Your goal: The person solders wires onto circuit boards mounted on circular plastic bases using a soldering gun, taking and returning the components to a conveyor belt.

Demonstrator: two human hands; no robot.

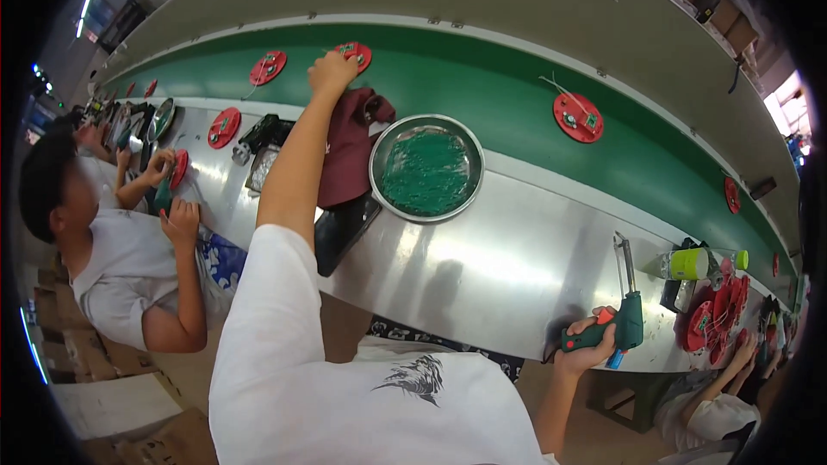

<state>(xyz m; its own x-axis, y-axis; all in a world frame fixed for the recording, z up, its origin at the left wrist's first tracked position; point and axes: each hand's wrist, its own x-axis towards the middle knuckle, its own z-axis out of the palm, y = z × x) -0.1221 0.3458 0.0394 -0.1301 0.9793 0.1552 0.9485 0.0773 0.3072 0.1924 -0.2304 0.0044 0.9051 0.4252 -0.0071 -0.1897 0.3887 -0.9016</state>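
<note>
My left arm reaches far across the bench, and my left hand [333, 73] has its fingers closed on the near edge of a red disc [356, 54] with a small green circuit board, on the green strip. Below that hand lies a dark red cloth cap [349, 151], next to a round metal tray [477, 174] holding wires or small strips under a green sheen. Off to the right, my right hand [594, 340] is wrapped round the grip of a green soldering gun [631, 323], its metal tip pointing up and away from me.
More red discs lie along the green strip, one [578, 117] with a white wire. A bottle with a green label [687, 264] lies at right, near stacked red discs [719, 314]. A co-worker [129, 258] sits at left; another person's hands work at far right.
</note>
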